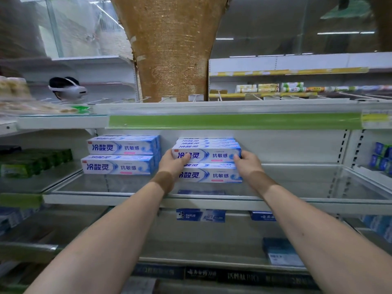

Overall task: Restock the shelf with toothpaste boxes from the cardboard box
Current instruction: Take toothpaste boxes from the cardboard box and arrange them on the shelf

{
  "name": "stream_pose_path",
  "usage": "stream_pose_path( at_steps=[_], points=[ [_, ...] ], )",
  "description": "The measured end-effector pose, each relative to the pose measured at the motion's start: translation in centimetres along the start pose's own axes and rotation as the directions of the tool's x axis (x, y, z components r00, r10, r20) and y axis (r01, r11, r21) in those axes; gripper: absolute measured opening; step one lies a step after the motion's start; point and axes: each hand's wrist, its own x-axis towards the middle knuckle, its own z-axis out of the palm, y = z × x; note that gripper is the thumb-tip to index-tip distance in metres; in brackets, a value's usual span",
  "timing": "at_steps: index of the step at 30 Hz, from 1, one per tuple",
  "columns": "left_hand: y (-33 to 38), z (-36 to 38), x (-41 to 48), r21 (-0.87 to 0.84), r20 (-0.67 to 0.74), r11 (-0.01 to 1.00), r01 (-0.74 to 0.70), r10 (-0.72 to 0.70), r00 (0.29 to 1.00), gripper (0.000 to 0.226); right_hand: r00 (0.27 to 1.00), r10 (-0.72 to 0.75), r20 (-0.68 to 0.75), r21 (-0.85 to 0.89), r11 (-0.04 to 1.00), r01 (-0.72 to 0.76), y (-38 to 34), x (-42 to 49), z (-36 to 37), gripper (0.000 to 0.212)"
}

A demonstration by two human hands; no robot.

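White-and-blue toothpaste boxes stand in two piles on the glass shelf point(297, 183). The left pile point(121, 155) is two rows high. In the middle pile, the top row of boxes point(209, 154) rests on a lower box point(214, 175). My left hand point(172, 163) grips the left end of that top row. The right end is held by my right hand point(247, 163). The cardboard box is out of view.
A green price rail point(233, 122) fronts the shelf above. Green packs point(31, 164) sit at the left, blue packs point(381, 158) at the right. Darlie boxes point(200, 215) lie on the shelf below. A person wearing a white headset point(67, 90) stands behind the shelving. A woven pillar point(171, 49) rises behind.
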Motion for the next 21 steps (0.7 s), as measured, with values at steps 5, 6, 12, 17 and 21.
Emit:
stream_pose_path(
  at_steps=[5,6,12,17,21],
  points=[
    [0.1,0.2,-0.4,0.04,0.018,0.999,0.018,-0.018,1.0,0.028,0.992,0.094,0.085,0.137,0.985,-0.105,-0.8,-0.6,0.5,0.011],
    [0.2,0.2,-0.4,0.055,0.023,0.998,0.024,-0.025,0.999,0.028,0.989,0.104,0.104,0.136,0.984,-0.117,-0.9,-0.7,0.6,0.014],
    [0.8,0.2,-0.9,0.132,-0.039,0.991,0.008,-0.003,0.999,0.044,0.98,0.061,0.188,0.216,0.971,-0.102,-0.9,-1.8,0.2,0.036],
    [1.6,-0.1,-1.4,0.257,-0.147,0.963,-0.078,0.119,0.982,0.087,0.988,-0.145,0.053,0.05,0.989,0.143,-0.4,-1.9,0.0,0.06],
    [2.5,-1.1,-2.9,0.339,-0.157,0.925,-0.172,0.236,0.959,0.086,0.927,-0.375,0.009,-0.542,0.777,0.32,-1.6,-2.0,1.4,0.093]
  ],
)
